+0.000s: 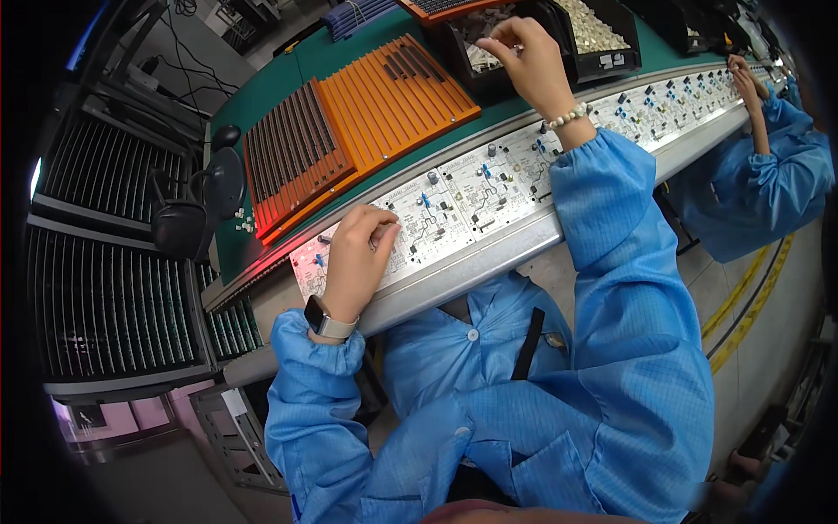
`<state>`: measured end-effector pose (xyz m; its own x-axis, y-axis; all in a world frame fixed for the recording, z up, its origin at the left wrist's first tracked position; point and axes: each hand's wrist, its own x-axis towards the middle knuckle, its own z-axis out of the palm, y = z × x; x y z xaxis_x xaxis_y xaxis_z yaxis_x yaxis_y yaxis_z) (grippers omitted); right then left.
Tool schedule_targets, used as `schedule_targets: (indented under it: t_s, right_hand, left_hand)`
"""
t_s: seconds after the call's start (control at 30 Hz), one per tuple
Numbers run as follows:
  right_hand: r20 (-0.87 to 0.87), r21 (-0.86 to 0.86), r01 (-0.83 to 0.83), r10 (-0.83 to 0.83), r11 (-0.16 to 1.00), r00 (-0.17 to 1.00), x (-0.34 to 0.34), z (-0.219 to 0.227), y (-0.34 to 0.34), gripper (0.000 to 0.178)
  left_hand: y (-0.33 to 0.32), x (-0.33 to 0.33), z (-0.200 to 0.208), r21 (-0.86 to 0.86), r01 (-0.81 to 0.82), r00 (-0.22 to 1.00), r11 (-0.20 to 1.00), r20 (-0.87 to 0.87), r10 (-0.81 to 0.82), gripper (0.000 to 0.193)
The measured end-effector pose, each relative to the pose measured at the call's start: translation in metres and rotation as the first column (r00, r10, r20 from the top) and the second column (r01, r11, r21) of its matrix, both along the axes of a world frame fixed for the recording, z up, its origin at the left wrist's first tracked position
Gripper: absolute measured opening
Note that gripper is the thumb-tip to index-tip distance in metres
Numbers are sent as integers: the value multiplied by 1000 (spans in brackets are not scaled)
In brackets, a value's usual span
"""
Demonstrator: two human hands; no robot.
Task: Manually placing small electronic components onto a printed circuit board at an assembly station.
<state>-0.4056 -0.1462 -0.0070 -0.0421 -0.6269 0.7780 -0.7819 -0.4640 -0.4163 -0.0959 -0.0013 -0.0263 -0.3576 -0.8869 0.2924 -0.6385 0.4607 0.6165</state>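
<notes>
We see a white circuit board [419, 223] lying on the metal conveyor rail [489, 262] that runs across the bench in front of the person, at the head of a row of similar white boards [663, 100] stretching away to the right. Small blue and dark parts stand on it. The left hand [356, 258] rests on the left part of this board, fingers curled down and pressed together onto its surface; whether anything is pinched beneath them we cannot tell. A watch [325, 321] with a pale strap sits on that wrist, above a blue sleeve.

The right hand [528, 57] reaches well beyond the board to a black parts bin [489, 74] holding small pale parts. Its fingertips are drawn close together at the bin's mouth, and we cannot tell whether they grip a part. A bead bracelet [567, 116] circles that wrist.

Just beside that bin stands a second black bin [602, 35] full of pale components. To the left on the green bench top [271, 79] lie orange slotted trays [401, 96], one loaded with dark strips [292, 144]. Further left we see dark racks [96, 297] of slotted boards.

At the far right, another person in a blue coat [777, 183] works at the same line, a hand [746, 79] on the boards there.
</notes>
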Motion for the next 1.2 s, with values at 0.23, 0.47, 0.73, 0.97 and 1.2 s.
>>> schedule_targets:
  t_s: [0.23,0.47,0.73,0.97,1.2]
  right_hand:
    - [400,-38,-155,158,987,903,33,39,41,18]
    - [256,-13,-538,523,843,813,34,10,27,19]
    - [331,582,-806,874,108,356,79,1,61,19]
    - [75,689,-696,934,204,348,101,-11,85,12]
    - [-35,632,-726,946,271,323,106,-11,92,11]
  left_hand:
    - [-5,1,-8,-2,-42,995,999,87,42,9]
    - [-4,-6,-3,-15,-60,991,998,115,62,7]
    - [-3,-4,1,-129,30,966,991,258,4,13]
    - [7,39,26,-97,-126,980,987,142,139,25]
    - [12,168,-1,-44,-538,843,842,-57,535,13]
